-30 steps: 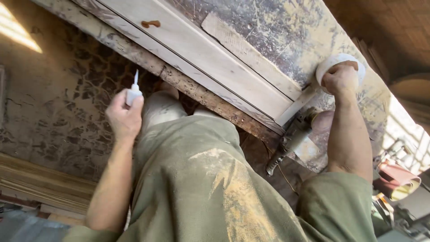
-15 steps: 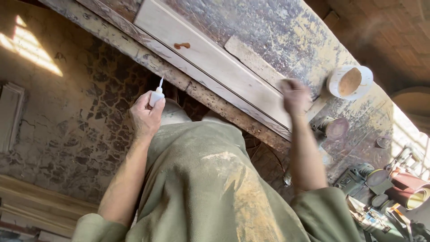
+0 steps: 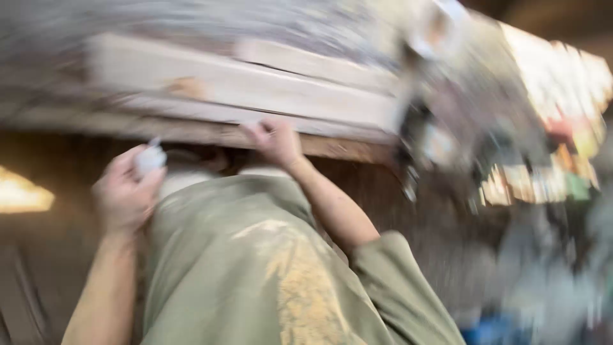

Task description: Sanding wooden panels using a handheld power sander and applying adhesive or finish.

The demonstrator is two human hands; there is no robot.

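While the view is smearing with motion, the person's left hand point(image 3: 124, 191) is gripping a small white squeeze bottle point(image 3: 151, 158), fingers wrapped round its body and its nozzle end poking up above the knuckles, to the left of the olive-green work clothes point(image 3: 255, 268) dusted with sawdust. The right hand point(image 3: 276, 142) is reaching up to the near edge of the worktop point(image 3: 191, 131), fingers bent against the underside of the long pale board point(image 3: 255, 86) lying along it; whether that hand is pinching the board or only pressing on it cannot be told through the blur. A second, narrower pale strip point(image 3: 313, 62) is lying just beyond the board, and a small reddish-brown spot point(image 3: 182, 86) is showing on the board's face toward its left end. Judging by its look, the bottle is light, soft-walled plastic that is likely yielding under pressure, so a hold round its middle, as now, is suiting it, with a gentle squeeze rather than a hard one. The board is appearing stiff, dry and fairly light for its length, probably dusty and a little slippery; taking it near mid-length along the near edge would be keeping it from tipping. Tools and clutter at the far right of the worktop are too blurred to name.
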